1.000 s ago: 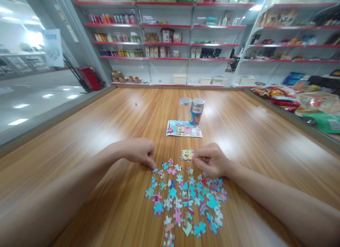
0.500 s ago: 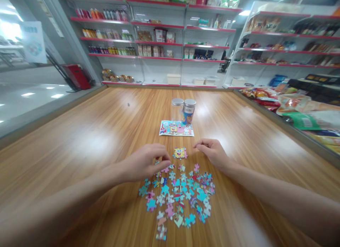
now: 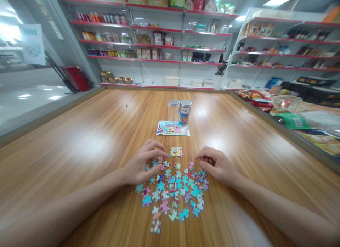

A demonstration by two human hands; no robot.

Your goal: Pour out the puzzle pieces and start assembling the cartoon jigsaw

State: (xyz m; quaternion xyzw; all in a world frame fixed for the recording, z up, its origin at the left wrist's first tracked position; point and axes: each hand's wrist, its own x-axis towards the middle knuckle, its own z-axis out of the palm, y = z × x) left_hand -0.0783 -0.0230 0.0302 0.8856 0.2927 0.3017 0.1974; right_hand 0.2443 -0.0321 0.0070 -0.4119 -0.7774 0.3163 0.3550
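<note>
Loose jigsaw pieces [image 3: 172,179], mostly light blue, pink and white, lie spread over the wooden table in front of me. Just beyond them is a small joined block of puzzle pieces [image 3: 175,151] with a yellow cartoon face and a pink edge. My left hand [image 3: 145,162] hovers over the left side of the pieces, fingers spread and empty, partly covering a few. On the right, my right hand [image 3: 216,164] has bent fingers, with thumb and forefinger apart. Its fingertips are close to a pink jigsaw piece [image 3: 191,165], and nothing shows between them.
Behind the block lies a cartoon picture sheet [image 3: 173,128]. A clear jar [image 3: 174,111] and a printed can [image 3: 185,112] stand at its far edge. One small piece [image 3: 126,105] sits far left on the table [image 3: 87,162]. Packaged goods [image 3: 294,116] lie beyond the right edge.
My left hand's fingers have opened wider. My right hand has come down from beside the yellow block to near the pink piece, its thumb and forefinger parting. The view has shifted slightly.
</note>
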